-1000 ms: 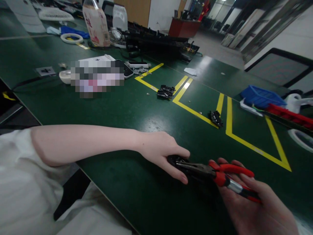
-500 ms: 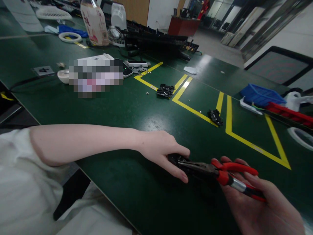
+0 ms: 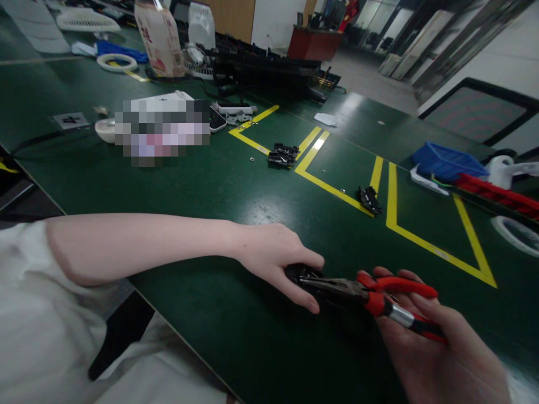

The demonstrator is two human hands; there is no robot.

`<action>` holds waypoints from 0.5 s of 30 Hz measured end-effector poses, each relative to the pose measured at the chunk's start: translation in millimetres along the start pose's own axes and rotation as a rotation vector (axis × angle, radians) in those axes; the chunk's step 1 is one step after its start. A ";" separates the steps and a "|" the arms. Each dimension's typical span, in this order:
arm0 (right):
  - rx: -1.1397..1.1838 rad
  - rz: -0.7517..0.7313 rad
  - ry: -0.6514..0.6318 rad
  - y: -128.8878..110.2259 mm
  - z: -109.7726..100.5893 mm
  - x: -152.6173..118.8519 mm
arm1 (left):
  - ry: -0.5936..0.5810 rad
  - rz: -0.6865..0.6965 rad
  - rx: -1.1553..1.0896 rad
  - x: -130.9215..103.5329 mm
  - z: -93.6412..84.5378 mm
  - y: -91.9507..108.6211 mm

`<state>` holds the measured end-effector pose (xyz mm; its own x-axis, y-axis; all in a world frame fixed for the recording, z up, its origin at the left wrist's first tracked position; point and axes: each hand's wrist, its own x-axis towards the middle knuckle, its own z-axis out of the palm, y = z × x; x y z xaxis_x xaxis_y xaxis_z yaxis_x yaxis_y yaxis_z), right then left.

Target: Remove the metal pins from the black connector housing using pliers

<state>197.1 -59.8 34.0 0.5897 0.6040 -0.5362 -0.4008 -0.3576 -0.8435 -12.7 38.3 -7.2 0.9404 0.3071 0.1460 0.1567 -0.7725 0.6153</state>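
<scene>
Black part: our left hand holds it between thumb and fingers.
Pliers: our right hand grips them.

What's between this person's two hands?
In the head view, a black part at the left hand and the red-handled pliers reaching toward it from the right hand.

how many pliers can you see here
1. The red-handled pliers are in the right hand, pointing at the black part in the left hand. Others may be hidden.
</scene>
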 end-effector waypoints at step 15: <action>0.046 0.020 -0.008 -2.3 3.4 -1.2 | -0.011 -0.019 -0.053 -0.7 -1.5 -0.8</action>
<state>194.9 -57.3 36.8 0.5752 0.6030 -0.5527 -0.4443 -0.3369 -0.8301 -14.0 39.5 -6.6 0.9406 0.3155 0.1257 0.1589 -0.7360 0.6581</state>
